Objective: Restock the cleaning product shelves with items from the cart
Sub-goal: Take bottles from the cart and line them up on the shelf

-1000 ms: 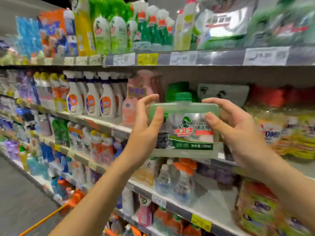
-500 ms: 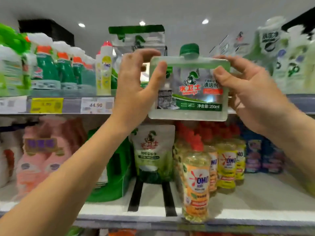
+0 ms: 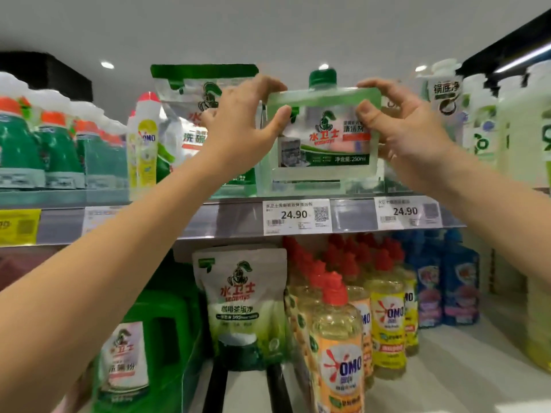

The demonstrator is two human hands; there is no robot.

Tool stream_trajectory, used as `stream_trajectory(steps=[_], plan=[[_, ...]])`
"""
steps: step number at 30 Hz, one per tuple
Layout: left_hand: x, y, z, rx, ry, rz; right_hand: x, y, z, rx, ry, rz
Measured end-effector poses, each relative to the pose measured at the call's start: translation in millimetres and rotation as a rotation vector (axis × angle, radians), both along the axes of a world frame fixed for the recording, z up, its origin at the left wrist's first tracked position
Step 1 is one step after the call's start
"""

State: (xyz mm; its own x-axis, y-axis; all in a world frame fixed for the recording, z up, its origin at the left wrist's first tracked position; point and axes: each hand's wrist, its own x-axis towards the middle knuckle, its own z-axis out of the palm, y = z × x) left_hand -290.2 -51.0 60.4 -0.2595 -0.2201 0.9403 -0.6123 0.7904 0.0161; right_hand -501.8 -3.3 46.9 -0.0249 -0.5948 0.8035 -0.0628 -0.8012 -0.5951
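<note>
A flat clear cleaner bottle (image 3: 323,144) with a green cap and a green and white label stands upright at the front of the top shelf (image 3: 238,217), above a 24.90 price tag. My left hand (image 3: 241,126) pinches its upper left corner, thumb in front. My right hand (image 3: 408,129) pinches its upper right corner the same way. The bottle's base is at shelf level; whether it rests there is unclear.
A green and silver pouch (image 3: 190,114) stands just left of the bottle, pale bottles (image 3: 483,129) to its right. Green spray bottles (image 3: 59,150) fill the top shelf's left. Below are OMO dish-soap bottles (image 3: 340,347), a white pouch (image 3: 238,305) and a green jug (image 3: 143,347).
Both hands have lifted the bottle from the middle shelf's height up to the top shelf and pushed it forward over the shelf's front edge. My view has tilted upward.
</note>
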Motion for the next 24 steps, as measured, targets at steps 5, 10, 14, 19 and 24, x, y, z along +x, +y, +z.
stream_trajectory(steps=[5, 10, 14, 19, 24], plan=[[-2, -7, -16, -0.003, -0.045, 0.097, -8, -12, -10, 0.095, 0.127, 0.041], [2, -2, -12, -0.068, -0.136, 0.252, -12, -12, -8, 0.114, 0.29, -0.076], [9, 11, -3, -0.105, -0.372, 0.535, -12, -12, -5, -0.141, 0.861, -0.645], [2, 19, 8, -0.172, -0.493, 0.731, -4, -13, 1, -0.196, 0.945, -0.722], [-9, 11, 11, -0.14, -0.531, 0.807, 0, -24, 2, -0.194, 0.984, -0.811]])
